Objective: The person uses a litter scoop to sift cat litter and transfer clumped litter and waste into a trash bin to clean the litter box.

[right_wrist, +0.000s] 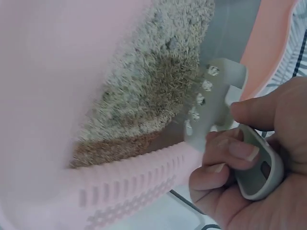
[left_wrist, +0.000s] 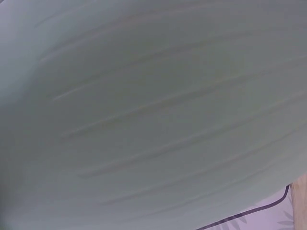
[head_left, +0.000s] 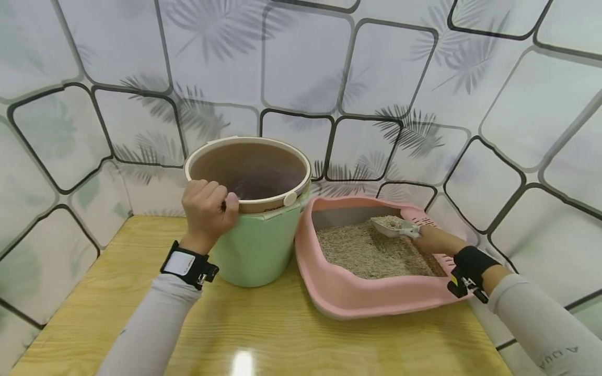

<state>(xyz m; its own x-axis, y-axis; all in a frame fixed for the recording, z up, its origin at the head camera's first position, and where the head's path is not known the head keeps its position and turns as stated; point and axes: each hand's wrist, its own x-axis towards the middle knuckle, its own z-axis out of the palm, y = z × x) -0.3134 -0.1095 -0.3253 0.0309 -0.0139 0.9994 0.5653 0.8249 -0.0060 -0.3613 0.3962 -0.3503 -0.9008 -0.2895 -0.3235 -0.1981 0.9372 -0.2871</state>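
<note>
My left hand (head_left: 207, 209) grips the near-left rim of a green bucket (head_left: 258, 250), fingers curled over its pale ring. The bucket's inside looks brown and dark, its bottom hard to make out. Its ribbed outer wall (left_wrist: 168, 110) fills the left wrist view. On the right, my right hand (head_left: 430, 240) holds a pale grey litter scoop (head_left: 386, 227) by the handle. Beige litter lies heaped in the scoop, which is low over the litter (head_left: 367, 256) in a pink litter box (head_left: 376, 297). In the right wrist view, fingers and thumb wrap the scoop's hollow handle (right_wrist: 256, 184).
Bucket and litter box stand side by side on a yellow wood-grain table (head_left: 226, 334). Patterned wall covering (head_left: 301, 68) rises close behind and on both sides. The box has a slotted pink edge (right_wrist: 129, 182) under the right hand.
</note>
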